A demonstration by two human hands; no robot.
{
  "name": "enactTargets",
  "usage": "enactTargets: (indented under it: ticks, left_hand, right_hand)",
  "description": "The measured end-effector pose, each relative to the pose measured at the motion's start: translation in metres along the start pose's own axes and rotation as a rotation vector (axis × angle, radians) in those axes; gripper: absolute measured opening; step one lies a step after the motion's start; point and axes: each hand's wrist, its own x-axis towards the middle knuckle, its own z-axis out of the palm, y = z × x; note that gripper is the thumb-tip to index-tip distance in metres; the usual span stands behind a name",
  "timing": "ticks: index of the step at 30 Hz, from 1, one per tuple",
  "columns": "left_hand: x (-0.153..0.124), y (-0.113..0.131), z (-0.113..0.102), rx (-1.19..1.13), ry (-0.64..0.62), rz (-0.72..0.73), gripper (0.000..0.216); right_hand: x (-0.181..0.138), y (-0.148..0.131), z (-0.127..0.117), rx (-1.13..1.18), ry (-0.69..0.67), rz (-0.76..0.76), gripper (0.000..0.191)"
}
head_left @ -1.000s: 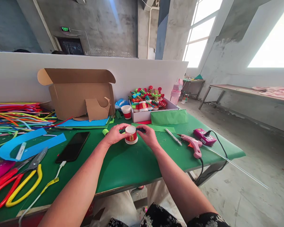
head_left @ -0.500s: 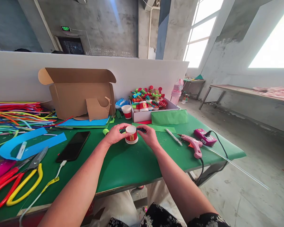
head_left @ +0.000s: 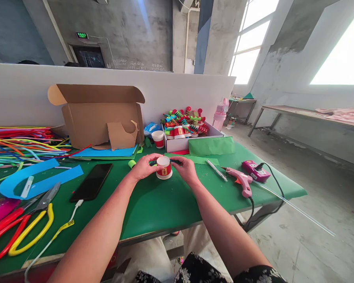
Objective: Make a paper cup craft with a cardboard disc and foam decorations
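A small red and white paper cup [head_left: 164, 169] stands upside down on the green table in front of me, its wide rim on the surface. Dark coiled strips stick out on both sides of it. My left hand [head_left: 144, 167] is closed around the left coiled strip [head_left: 152, 162], with the thumb against the cup's side. On the other side, my right hand [head_left: 185, 167] pinches the right coiled strip [head_left: 175, 161] close to the cup. A bright green rolled piece [head_left: 131, 164] lies just beyond my left wrist.
Right of my hands lie a pen [head_left: 217, 171], a pink glue gun [head_left: 241, 181] and a purple power block [head_left: 255, 171]. A box [head_left: 177, 147] of finished coloured figures stands behind. Leftward are a phone [head_left: 92, 182], scissors [head_left: 48, 196], pipe cleaners [head_left: 20, 141] and a cardboard box [head_left: 100, 125].
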Motion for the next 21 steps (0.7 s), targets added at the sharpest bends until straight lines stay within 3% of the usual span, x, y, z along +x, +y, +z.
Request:
enactTargets:
  ticks: [21]
  left_hand:
    - [-0.0001,0.0011,-0.0003,0.044,-0.007,-0.008,0.049]
  right_hand:
    - [-0.0012,-0.0033,-0.0007,-0.007,-0.013,-0.003,0.018]
